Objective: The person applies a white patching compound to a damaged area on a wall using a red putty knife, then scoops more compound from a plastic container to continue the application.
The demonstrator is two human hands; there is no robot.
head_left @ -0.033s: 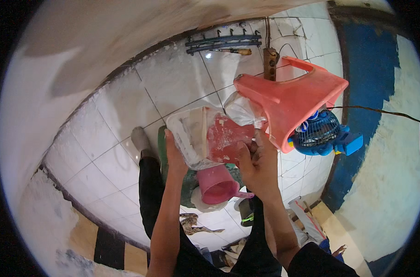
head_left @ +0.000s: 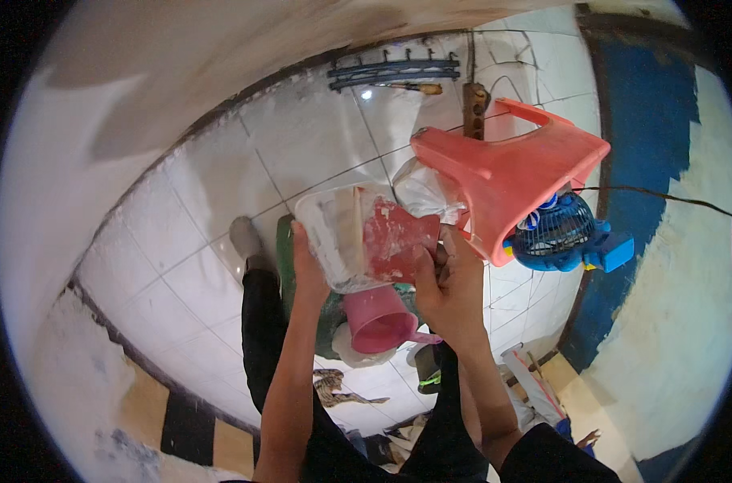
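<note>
My left hand [head_left: 305,270] grips the lower edge of a clear, whitish plastic container [head_left: 334,229] held up in front of me. My right hand [head_left: 450,294] holds a flat red piece [head_left: 394,237] that lies against or inside that container; which one I cannot tell. Just under both hands stands a pink plastic jug [head_left: 378,320] with its mouth facing me. Beneath it is a green bundle [head_left: 285,258]. My legs in black trousers stretch out over the white tiled floor [head_left: 181,274].
A salmon plastic stool [head_left: 511,177] lies on its side right of my hands, with a crumpled clear bag [head_left: 426,193] next to it. A small blue fan [head_left: 559,233] sits under the stool. A dark hook rack [head_left: 394,71] lies farther off. Tools and scraps [head_left: 342,390] lie by my knees.
</note>
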